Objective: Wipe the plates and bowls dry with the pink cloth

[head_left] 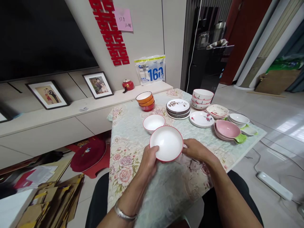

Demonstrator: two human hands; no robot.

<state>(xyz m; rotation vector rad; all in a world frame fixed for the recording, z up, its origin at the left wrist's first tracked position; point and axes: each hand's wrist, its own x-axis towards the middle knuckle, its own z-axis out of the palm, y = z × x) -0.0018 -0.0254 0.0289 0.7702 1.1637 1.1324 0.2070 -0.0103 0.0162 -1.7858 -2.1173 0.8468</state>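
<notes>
Red-rimmed white bowl (166, 143) is above the flowered tablecloth (163, 186), between both hands: left hand (149, 161) grips its rim, thumb inside, and right hand (196, 149) pinches what seems a small handle. It looks rigid, smooth and breakable, probably quite light; opposite sides give the safest hold

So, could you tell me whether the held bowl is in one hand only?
No, the left hand grips one side of the bowl and the right hand the other.
</notes>
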